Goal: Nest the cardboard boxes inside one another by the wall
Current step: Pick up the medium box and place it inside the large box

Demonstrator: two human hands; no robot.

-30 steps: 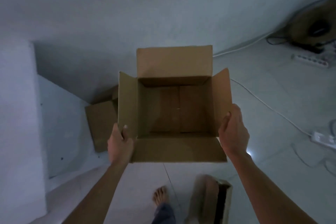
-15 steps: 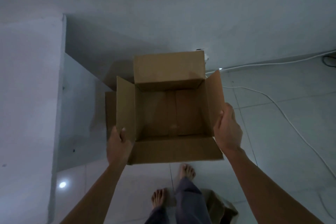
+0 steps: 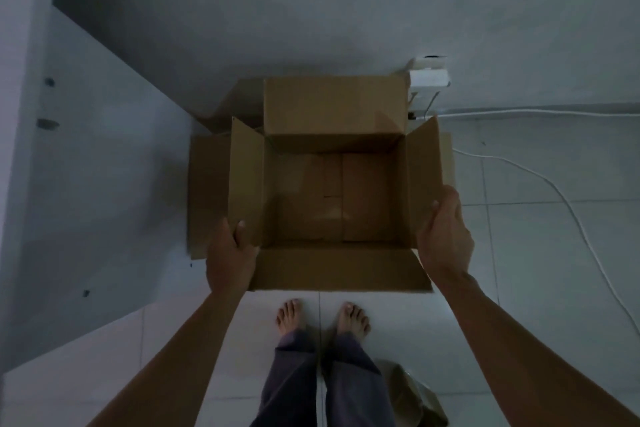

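Observation:
I hold an open brown cardboard box (image 3: 332,198) with its four flaps spread, its inside bare. My left hand (image 3: 230,253) grips the left flap near the front corner. My right hand (image 3: 446,232) presses flat against the right flap. Directly beneath it, against the wall, sits a larger cardboard box (image 3: 207,191); only its left side and a strip (image 3: 447,159) on the right show past the held box. I cannot tell whether the held box touches the larger one.
A white panel (image 3: 86,184) leans along the left. A white adapter (image 3: 429,78) sits on the wall, with white cables (image 3: 554,184) running over the tiled floor to the right. My bare feet (image 3: 322,317) stand just behind the box. A crumpled brown piece (image 3: 415,395) lies behind me.
I have stepped up to the wall carrying the box. It now hangs squarely over the larger box, which was off to its left before.

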